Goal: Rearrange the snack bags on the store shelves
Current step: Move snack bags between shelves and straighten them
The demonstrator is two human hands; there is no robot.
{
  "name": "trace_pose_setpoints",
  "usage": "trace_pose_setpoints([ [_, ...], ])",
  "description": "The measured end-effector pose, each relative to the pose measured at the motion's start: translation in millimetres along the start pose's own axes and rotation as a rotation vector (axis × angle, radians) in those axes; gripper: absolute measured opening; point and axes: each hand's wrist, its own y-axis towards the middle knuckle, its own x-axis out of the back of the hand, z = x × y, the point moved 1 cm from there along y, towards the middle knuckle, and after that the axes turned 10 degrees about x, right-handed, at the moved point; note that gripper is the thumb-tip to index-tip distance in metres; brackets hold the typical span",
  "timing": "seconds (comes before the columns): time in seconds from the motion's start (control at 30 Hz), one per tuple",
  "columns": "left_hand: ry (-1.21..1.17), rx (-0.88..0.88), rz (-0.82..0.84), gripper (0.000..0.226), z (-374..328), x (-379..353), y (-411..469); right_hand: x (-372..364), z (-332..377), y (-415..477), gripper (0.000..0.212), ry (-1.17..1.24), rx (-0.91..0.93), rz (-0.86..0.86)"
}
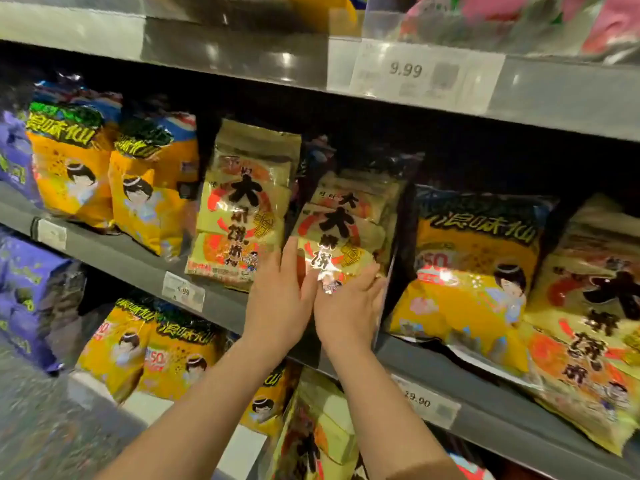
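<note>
On middle shelf [138, 258], left hand [280, 299] flat on glossy yellow bag [343, 223]; right hand [346, 310] grips its edge.

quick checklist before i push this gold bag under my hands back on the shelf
1. Left hand flat on the middle bag: ok.
2. Right hand gripping its right edge: cannot tell.
3. Middle bag upright: not ok, it tilts.
4. Room behind it: cannot tell, too dark.
5. Left bag standing upright: ok.
</note>
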Motion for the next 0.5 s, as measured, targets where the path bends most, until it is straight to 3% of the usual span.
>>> trace_pose_setpoints([
  [0.3,-0.18,0.138,0.033,0.067,-7,7,2,3,3,-9,0.073,0.31,0.181,-0.206],
  [0.5,-0.345,0.1,0.01,0.074,-2,35,-9,25,18,-24,0.069,0.489,0.33,-0.183],
])
